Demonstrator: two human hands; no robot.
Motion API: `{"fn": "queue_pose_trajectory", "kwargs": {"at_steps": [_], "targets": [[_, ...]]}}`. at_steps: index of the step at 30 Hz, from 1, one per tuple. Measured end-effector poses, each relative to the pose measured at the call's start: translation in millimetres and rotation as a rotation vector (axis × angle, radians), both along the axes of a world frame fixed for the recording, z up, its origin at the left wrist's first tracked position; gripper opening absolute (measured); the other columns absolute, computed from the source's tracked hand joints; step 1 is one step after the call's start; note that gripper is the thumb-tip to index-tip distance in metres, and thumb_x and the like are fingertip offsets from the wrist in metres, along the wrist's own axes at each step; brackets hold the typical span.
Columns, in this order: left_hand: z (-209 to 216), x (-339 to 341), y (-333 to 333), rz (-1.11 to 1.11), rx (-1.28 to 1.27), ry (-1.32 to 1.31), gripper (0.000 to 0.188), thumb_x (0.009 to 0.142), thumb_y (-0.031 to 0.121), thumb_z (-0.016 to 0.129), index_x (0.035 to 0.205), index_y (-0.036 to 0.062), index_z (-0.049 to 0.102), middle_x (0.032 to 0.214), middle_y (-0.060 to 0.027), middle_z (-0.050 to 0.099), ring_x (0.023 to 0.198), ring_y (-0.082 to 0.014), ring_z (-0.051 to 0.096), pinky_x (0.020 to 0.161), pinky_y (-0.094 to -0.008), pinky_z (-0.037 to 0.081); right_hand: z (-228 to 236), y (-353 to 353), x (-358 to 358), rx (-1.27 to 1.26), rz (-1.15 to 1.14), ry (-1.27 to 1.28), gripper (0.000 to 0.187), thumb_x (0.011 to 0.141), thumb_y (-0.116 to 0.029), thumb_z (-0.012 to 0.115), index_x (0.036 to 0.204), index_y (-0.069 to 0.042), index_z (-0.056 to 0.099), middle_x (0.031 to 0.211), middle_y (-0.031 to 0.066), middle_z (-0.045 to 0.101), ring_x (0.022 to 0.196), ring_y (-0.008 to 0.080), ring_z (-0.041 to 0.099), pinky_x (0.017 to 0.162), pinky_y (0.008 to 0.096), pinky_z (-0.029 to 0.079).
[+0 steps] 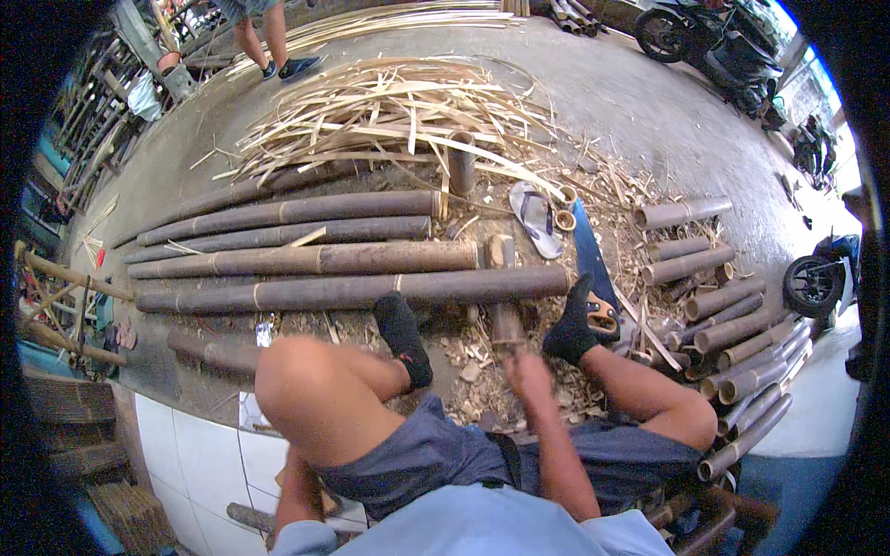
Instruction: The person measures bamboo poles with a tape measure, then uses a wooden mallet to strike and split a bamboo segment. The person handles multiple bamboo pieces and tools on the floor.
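Note:
My right hand (528, 378) is closed and slightly blurred, between my feet. It is just below the near end of a short bamboo piece (505, 322), and I cannot make out what its fingers hold. That piece lies crosswise under a long dark bamboo pole (352, 291). My right foot (571, 332) is by the pole's right end, my left foot (404, 341) against its near side. My left forearm (298, 491) runs up beside my bent left leg, whose knee hides that hand. A handsaw (593, 255) with a blue blade and orange-black handle lies beyond my right foot.
More long bamboo poles (306, 259) lie parallel at left, with a heap of split strips (389, 116) behind. Cut bamboo tubes (723, 296) are stacked at right. A sandal (535, 220) lies among shavings. Another person's legs (262, 37) and a motorbike (714, 51) are farther back.

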State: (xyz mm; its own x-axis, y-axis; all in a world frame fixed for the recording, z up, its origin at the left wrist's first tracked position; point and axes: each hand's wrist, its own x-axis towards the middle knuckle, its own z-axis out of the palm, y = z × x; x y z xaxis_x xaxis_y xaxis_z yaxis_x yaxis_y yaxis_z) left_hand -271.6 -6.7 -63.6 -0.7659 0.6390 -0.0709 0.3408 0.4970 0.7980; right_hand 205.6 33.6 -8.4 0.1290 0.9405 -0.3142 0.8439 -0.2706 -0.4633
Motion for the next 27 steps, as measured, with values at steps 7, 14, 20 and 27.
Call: {"fn": "queue_pose_trajectory", "kwargs": {"at_steps": [7, 14, 20, 27], "targets": [[106.2, 10.0, 242.8, -0.692, -0.278, -0.050, 0.071, 0.099, 0.058, 0.052, 0.130, -0.0047, 0.060, 0.123, -0.0203, 0.066, 0.115, -0.0352, 0.059, 0.101, -0.0415, 0.044, -121.7, -7.3, -31.6, -0.259, 0.112, -0.007, 0.047, 0.090, -0.043, 0.064, 0.111, -0.002, 0.057, 0.106, 0.0273, 0.069, 0.097, 0.0467, 0.068, 0.082, 0.0565, 0.054], [51.7, 108.1, 433.5, -0.628, -0.312, -0.410, 0.110, 0.086, 0.086, 0.040, 0.147, -0.0051, 0.039, 0.144, -0.0258, 0.050, 0.133, -0.0373, 0.048, 0.109, -0.0513, 0.038, -53.5, 89.2, -16.4, -0.298, 0.038, -0.068, 0.054, 0.092, -0.055, 0.061, 0.102, -0.003, 0.067, 0.091, 0.0276, 0.070, 0.089, 0.0467, 0.069, 0.077, 0.0544, 0.055], [-18.8, 187.0, 508.7, -0.280, 0.058, -0.930, 0.118, 0.082, 0.091, 0.038, 0.162, 0.0125, 0.004, 0.164, -0.0226, 0.020, 0.148, -0.0436, 0.025, 0.118, -0.0580, 0.026, -25.5, 291.4, 24.0, 0.015, -0.566, 1.122, 0.039, 0.098, -0.046, 0.061, 0.109, -0.009, 0.060, 0.071, 0.0034, 0.061, 0.055, 0.0138, 0.058, 0.047, 0.0294, 0.044], [-46.5, 216.3, 562.8, -0.191, 0.254, -1.092, 0.113, 0.079, 0.091, 0.040, 0.163, 0.0292, -0.003, 0.170, -0.0067, 0.000, 0.155, -0.0355, 0.005, 0.118, -0.0645, 0.012, -0.6, 383.3, 37.4, 0.219, -0.777, 1.666, 0.036, 0.103, -0.045, 0.052, 0.113, -0.010, 0.053, 0.082, 0.0032, 0.062, 0.069, 0.0191, 0.058, 0.061, 0.0358, 0.048]]}}
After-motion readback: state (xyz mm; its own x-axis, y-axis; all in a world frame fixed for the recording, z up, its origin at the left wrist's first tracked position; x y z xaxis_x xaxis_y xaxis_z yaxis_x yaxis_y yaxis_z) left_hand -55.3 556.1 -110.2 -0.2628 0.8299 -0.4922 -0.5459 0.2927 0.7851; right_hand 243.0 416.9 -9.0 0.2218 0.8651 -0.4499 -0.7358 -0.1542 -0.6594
